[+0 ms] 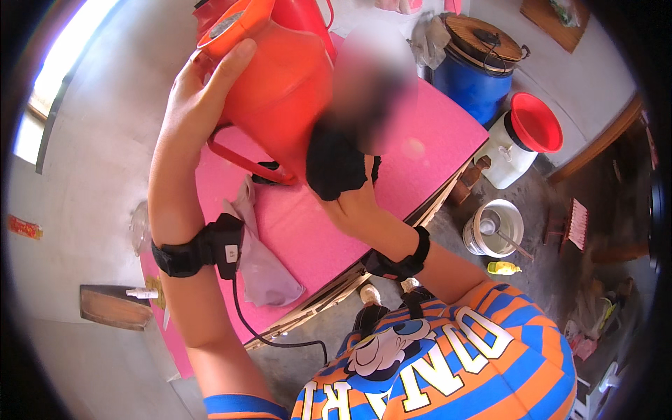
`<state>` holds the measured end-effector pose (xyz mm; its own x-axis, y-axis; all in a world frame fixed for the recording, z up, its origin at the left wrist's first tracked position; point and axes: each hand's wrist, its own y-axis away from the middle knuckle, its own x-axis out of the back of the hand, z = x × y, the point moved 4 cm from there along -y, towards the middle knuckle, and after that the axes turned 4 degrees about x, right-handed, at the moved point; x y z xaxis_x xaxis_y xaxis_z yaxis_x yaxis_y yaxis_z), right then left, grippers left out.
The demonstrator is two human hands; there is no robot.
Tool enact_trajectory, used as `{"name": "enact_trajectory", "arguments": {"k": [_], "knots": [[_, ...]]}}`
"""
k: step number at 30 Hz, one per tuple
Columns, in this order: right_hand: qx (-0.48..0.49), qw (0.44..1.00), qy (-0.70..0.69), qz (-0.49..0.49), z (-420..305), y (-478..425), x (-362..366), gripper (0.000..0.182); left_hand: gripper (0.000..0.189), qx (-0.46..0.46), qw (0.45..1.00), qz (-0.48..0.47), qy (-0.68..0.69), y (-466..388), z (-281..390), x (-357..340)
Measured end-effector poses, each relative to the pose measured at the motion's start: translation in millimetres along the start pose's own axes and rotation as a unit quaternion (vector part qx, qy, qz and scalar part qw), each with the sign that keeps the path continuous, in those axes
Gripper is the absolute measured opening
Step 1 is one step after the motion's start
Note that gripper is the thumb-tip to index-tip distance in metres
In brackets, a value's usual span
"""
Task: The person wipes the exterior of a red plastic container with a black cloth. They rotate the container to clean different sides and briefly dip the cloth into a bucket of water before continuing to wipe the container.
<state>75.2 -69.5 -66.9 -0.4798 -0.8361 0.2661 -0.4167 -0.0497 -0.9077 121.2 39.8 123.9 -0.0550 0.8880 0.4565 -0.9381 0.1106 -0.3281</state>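
An orange-red plastic jug (281,84) with a looped handle (247,160) is tilted above the pink tabletop (294,231). My left hand (212,79) grips its flared end, thumb on the outside and the other fingers mostly hidden. A grey, round surface shows inside that flared end. Black cloth (336,157) is bunched over my right hand (349,207) and lies against the jug's lower side. My right fingers are hidden by the cloth and a blurred patch. A pale mauve cloth (268,273) lies on the tabletop near my left forearm.
Behind the jug stands another red vessel (310,18). Beyond the table are a blue barrel (467,84) with a wooden lid and a white container (506,157) topped by a red basin (535,123). A white bucket (470,236) holding a ladle and a yellow bottle (503,268) are on the floor.
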Motion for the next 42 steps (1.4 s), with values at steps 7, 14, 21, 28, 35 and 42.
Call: {"name": "enact_trajectory", "arguments": {"k": [7,14,21,28,35,42], "knots": [[-0.036,0.999,0.015,0.016,2.7,-21.5,28.6,0.044,0.039,-0.029,0.992,-0.073,0.098,-26.8,-0.1,-28.1],[-0.073,0.993,0.034,0.085,17.1,-45.7,72.6,0.042,0.038,-0.072,0.987,-0.096,0.11,-35.4,16.9,-63.3],[-0.088,0.992,0.051,0.068,21.7,-36.9,81.2,0.04,0.037,-0.051,0.987,-0.08,0.131,-29.2,28.6,-81.6],[-0.086,0.989,0.062,0.101,24.9,-22.0,79.7,0.038,0.036,-0.082,0.978,-0.108,0.156,-24.8,33.0,-87.0],[-0.066,0.994,0.051,0.072,22.8,-50.2,82.9,0.04,0.035,-0.068,0.981,-0.104,0.148,-31.6,25.5,-82.3],[-0.224,0.953,-0.169,0.114,50.2,30.8,32.3,0.05,0.04,-0.027,0.989,-0.076,0.125,-27.1,18.9,-76.1]]}}
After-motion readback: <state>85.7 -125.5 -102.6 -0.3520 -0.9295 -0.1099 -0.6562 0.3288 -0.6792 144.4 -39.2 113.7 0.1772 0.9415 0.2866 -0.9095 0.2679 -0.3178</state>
